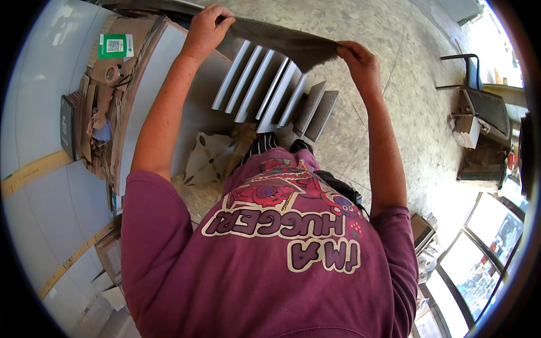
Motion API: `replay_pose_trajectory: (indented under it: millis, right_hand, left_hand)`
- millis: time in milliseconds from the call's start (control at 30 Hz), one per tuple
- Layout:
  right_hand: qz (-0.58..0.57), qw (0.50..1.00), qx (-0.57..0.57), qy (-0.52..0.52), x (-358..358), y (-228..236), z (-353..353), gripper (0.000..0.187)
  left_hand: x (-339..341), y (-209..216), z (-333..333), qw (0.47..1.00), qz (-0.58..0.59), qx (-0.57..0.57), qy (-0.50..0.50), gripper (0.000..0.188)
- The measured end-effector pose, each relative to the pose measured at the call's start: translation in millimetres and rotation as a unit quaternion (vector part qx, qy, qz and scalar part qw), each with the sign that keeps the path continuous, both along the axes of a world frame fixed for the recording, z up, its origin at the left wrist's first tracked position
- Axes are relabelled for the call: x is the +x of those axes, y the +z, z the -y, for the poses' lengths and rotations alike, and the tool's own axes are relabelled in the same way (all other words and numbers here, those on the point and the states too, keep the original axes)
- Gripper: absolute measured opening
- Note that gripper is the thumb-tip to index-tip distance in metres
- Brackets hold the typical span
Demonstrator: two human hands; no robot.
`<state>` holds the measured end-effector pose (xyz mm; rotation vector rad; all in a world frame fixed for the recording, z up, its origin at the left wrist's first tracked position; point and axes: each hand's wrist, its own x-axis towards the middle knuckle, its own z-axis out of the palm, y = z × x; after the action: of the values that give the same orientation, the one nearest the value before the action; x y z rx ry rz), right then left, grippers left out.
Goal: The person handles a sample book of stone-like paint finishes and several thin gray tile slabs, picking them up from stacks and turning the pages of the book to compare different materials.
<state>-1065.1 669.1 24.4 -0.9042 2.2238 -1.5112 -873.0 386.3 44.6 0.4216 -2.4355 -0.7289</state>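
A dark grey cloth (287,42) is stretched between my two raised hands. My left hand (207,32) pinches its left end between thumb and fingers. The opposite end is pinched in my right hand (358,63), a little lower in the picture. Below the cloth, several thin pale panels (256,84) stand on edge in a slanted row, and the cloth hides their far ends. Two greyer panels (318,115) lean at the right of that row.
At left, a grey board (149,84) borders a stack of cardboard scraps (101,104) with a tape roll (112,73) and a green-and-white card (116,46). A patterned tile (208,160) lies near my feet. Far right stand a chair (473,73) and boxes (468,129) on the concrete floor (406,107).
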Motion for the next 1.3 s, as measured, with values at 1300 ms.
replay_pose_trajectory:
  millis: [1300]
  right_hand:
    - [0.171, 0.807, 0.252, 0.507, 199.5, -122.3, 41.0, 0.027]
  left_hand:
    - [310.4, -131.0, -51.3, 0.915, 0.267, 0.266, 0.144, 0.009]
